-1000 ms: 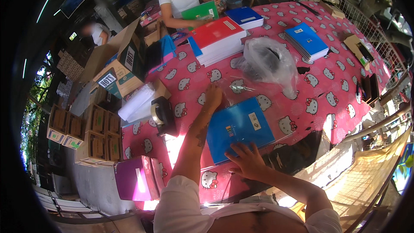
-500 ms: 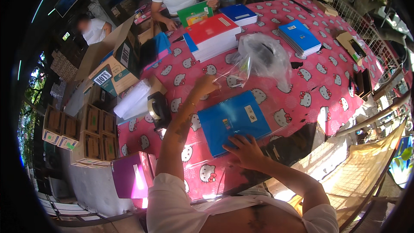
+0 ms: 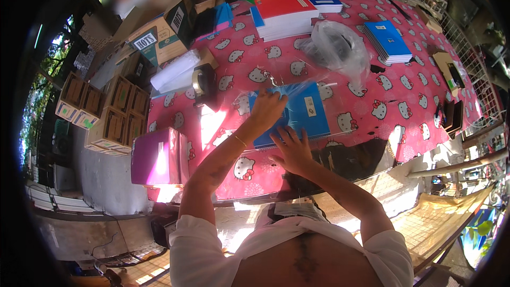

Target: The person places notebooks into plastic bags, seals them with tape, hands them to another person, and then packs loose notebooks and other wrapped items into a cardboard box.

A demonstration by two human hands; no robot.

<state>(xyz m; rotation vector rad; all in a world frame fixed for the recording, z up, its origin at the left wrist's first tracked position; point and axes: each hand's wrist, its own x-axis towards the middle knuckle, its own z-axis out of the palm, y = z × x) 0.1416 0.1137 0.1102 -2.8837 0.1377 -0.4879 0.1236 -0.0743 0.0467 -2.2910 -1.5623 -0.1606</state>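
L hand [image 3: 267, 107] now up on blue notebook [image 3: 297, 112] top-left, curled, pinching clear wrap | R hand [image 3: 291, 149] spread flat at bottom edge | wrapping underway, mid-frame

Strong daylight washes the scene. Glare burns white on the pink box [image 3: 155, 157] at near left and the bench [image 3: 404, 95] edge beside it. Fisheye bends the far edges; black vignette rings the frame. Focus holds sharp centrally.
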